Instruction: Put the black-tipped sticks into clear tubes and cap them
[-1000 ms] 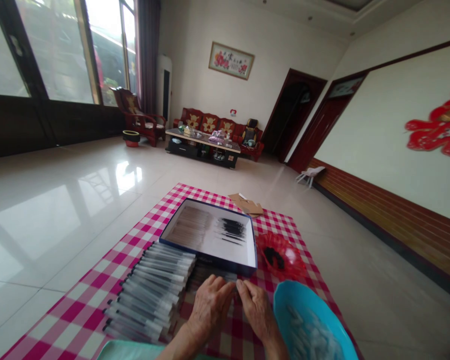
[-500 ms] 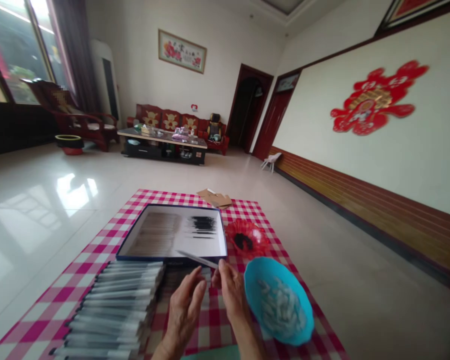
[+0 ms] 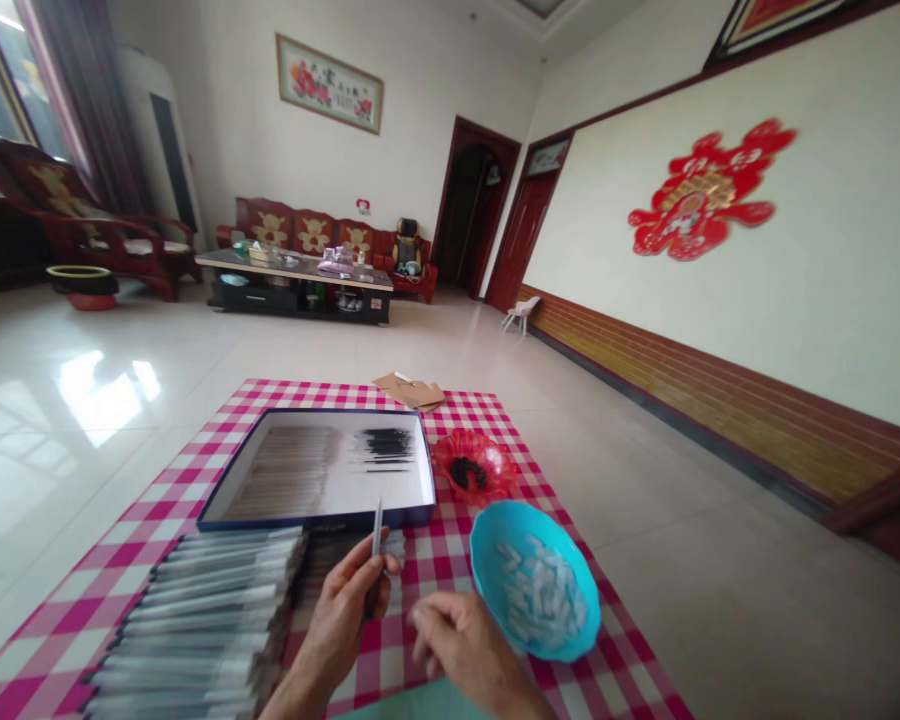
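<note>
My left hand [image 3: 349, 590] is closed around a slim pale pen [image 3: 378, 525], its tip pointing up. Just to its right is my right hand [image 3: 465, 640], fingers curled and smeared by motion; whether anything is in them I cannot make out. Close by the right hand stands a blue bowl [image 3: 484, 535] of small whitish, translucent pieces. Left of my hands lies a large stack of pens [image 3: 195, 610], pale with dark ends. Beyond the hands, a shallow tray [image 3: 345, 500] holds clear thin tubes [image 3: 285, 465] and slim black sticks [image 3: 388, 447].
A red flower-shaped dish [image 3: 499, 465] with small black pieces is right of the tray. Torn brown cardboard [image 3: 412, 392] lies at the far edge of the checked tablecloth [image 3: 232, 425]. Further off are a coffee table [image 3: 300, 285], a wooden sofa [image 3: 255, 218] and a small chair [image 3: 521, 313].
The pen has passed from my right hand into my left and now points upward instead of leftward. My right hand has dropped lower, near the blue bowl. The view has swung slightly right.
</note>
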`<state>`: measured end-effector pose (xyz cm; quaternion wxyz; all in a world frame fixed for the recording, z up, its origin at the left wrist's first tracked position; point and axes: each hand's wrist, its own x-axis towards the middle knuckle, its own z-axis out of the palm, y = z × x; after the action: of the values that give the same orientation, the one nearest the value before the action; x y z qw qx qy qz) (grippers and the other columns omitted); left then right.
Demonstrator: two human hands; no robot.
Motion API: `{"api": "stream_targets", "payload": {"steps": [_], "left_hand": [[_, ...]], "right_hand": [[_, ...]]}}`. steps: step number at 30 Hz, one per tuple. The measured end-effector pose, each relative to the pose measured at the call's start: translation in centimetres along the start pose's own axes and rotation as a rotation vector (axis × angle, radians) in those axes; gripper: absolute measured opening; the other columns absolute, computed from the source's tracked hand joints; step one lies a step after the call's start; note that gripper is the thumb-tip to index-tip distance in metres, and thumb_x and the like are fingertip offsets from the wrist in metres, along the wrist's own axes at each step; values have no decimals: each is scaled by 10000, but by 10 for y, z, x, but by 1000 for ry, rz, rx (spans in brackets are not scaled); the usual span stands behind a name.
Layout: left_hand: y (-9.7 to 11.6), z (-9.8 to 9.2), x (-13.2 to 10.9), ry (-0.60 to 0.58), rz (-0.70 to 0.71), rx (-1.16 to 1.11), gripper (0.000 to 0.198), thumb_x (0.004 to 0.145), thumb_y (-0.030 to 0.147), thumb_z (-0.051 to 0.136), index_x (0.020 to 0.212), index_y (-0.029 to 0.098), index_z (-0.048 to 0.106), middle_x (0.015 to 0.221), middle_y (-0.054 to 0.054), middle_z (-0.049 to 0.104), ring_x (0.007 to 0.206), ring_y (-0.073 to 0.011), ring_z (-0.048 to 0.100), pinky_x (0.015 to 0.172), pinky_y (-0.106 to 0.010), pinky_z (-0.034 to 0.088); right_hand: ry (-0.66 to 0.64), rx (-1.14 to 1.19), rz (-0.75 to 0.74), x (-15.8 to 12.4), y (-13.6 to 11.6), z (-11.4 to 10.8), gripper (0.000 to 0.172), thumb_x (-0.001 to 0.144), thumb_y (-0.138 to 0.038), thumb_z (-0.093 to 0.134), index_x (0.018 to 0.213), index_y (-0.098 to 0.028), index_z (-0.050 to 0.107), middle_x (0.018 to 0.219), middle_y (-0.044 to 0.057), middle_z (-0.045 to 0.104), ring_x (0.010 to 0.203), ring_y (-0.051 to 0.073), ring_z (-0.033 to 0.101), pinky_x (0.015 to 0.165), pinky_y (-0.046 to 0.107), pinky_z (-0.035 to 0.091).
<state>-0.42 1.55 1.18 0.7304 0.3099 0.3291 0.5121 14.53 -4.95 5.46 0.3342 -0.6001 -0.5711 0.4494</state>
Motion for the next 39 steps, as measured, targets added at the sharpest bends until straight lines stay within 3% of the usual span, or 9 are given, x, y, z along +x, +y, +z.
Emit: {"api": "stream_targets", "payload": {"steps": [2,4,5,8,14,18,26,33,39], "left_hand": [[-3,-1,1,-19,5,87,554,676,432,743,1133,145,620,656,14,594,417,-33,367,380,-153,248],[-4,-1,0,-36,11,188,558,692,501,708,1100,126,644,607,22,562,400,-32,325,371,-162,205],[-4,0,0,-42,14,232,562,695,532,692,1075,118,657,587,24,548,397,-34,315,370,-167,192],[-6,0,-1,-77,26,329,568,712,585,649,1007,100,681,550,26,513,396,-37,292,375,-178,170],[-13,-4,1,-160,95,463,479,774,582,586,812,115,686,495,48,424,415,-47,269,394,-185,169],[-15,-3,0,-193,151,520,452,805,553,565,709,122,665,486,52,392,447,-57,265,417,-186,194],[-19,-6,0,-229,163,510,462,823,545,546,949,129,703,538,26,478,465,-78,307,434,-192,239],[-22,-4,-2,-310,199,485,484,845,510,539,1139,143,654,536,23,469,500,-95,334,478,-205,279],[-17,-1,-7,-409,206,531,463,867,494,513,1131,145,662,545,30,435,508,-88,314,497,-203,278]], "right_hand": [[289,-380,-114,4,5,-39,283,874,-336,468,764,-176,674,736,41,674,699,159,610,636,238,432],[427,-791,-48,12,17,-73,232,870,-239,460,870,-178,683,883,69,677,838,177,618,760,252,424],[429,-972,49,17,24,-87,233,870,-219,455,911,-190,682,927,72,673,871,177,619,772,247,420],[413,-1092,161,29,46,-113,176,799,-174,543,874,-170,701,921,114,677,882,225,629,749,277,419],[359,-1149,219,39,65,-120,187,772,-130,523,738,-170,702,830,113,701,829,229,645,684,274,404],[373,-1126,216,42,68,-120,170,752,-116,528,716,-163,688,814,115,705,827,229,645,675,269,401],[464,-952,85,36,53,-123,176,790,-180,492,782,-150,665,765,109,702,739,227,654,657,292,445],[335,-133,-189,26,17,-84,257,811,-371,560,940,-182,677,857,56,703,795,211,638,732,300,489],[314,38,-131,27,12,-61,341,829,-428,558,1011,-165,677,775,33,640,700,177,563,650,274,463]]}}
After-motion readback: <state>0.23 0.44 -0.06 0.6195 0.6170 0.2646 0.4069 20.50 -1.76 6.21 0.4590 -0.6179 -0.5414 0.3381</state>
